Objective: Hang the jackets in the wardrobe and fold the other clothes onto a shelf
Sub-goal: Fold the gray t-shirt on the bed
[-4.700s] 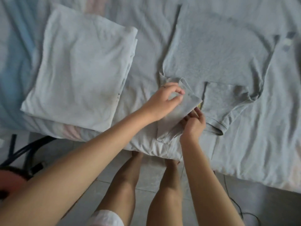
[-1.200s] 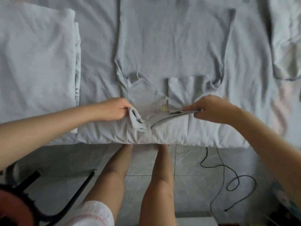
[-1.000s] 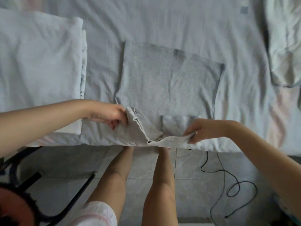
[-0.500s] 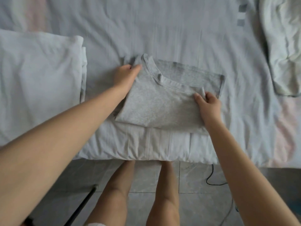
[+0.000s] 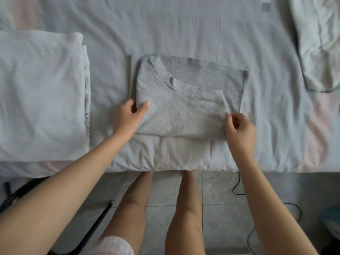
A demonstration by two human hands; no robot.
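- Pale blue-grey sheeting covered the bed [image 5: 184,24], which filled the upper two-thirds of the head view, wrinkled, with faint pink patches at its right and left edges.
- Grey floor tiles [image 5: 220,218] lay below the bed's near edge, where the person's bare legs stood against the mattress.
- A white folded pile [image 5: 40,96] sat on the bed at the left, squared off, with several layers showing along its right side.
- The grey T-shirt [image 5: 180,107] lay flat on the bed near its front edge, just right of the white pile and apart from it. It was folded into a rectangle, with the ribbed neckline facing up on the top layer and a lower layer sticking out beyond it at the back and right.
- A crumpled white garment [image 5: 320,43] rested on the bed at the far right, well apart from the T-shirt.
- The left hand [image 5: 127,116] pinched the T-shirt's left edge, thumb on top of the cloth and fingers curled around the side.
- The right hand [image 5: 239,129] pinched the right edge of the top layer, thumb and curled fingers closed on the cloth.
- A black metal frame [image 5: 99,218] slanted over the floor at the lower left.
- A thin dark cable [image 5: 237,188] trailed over the tiles under the bed's edge at the right.
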